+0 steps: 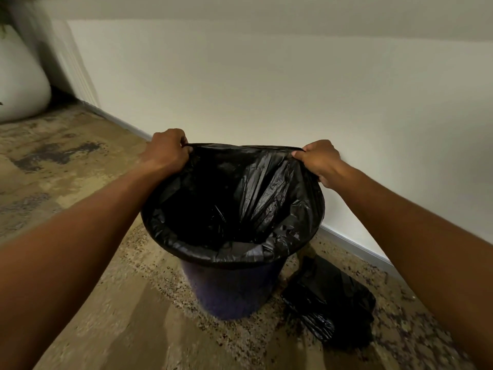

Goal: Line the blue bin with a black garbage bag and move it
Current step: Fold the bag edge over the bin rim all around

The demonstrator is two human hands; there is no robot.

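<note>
Pulling now: both hands tug the far edge of the black garbage bag [240, 198] up and out, over the back of the blue bin [232, 289].
Left hand [166, 150]: fingers curled tight, pinching the bag edge at the far left.
Right hand [318, 160]: same thing, pinching the bag edge at the far right.
Bag spot: inside the bin, w/ the near edge folded down over the rim.
Bin spot: standing up on the carpet [88, 303], close to the wall [266, 89].
Done so far: bag is in the bin, front & sides of the rim look covered.
Left to do: I think the back edge must still go down over the rim, then the bin has to be moved.
How far: approx. halfway, prob. a bit more on the lining part.
Count, bins: 1.
Count, bags in the bin: 1.
Count, spare bags [330, 305]: 1 black folded pile on the floor just right of the bin; can't tell how many are in it.
Count, hands: 2.
Count, white pot [21, 84]: 1, far left by the wall.
</note>
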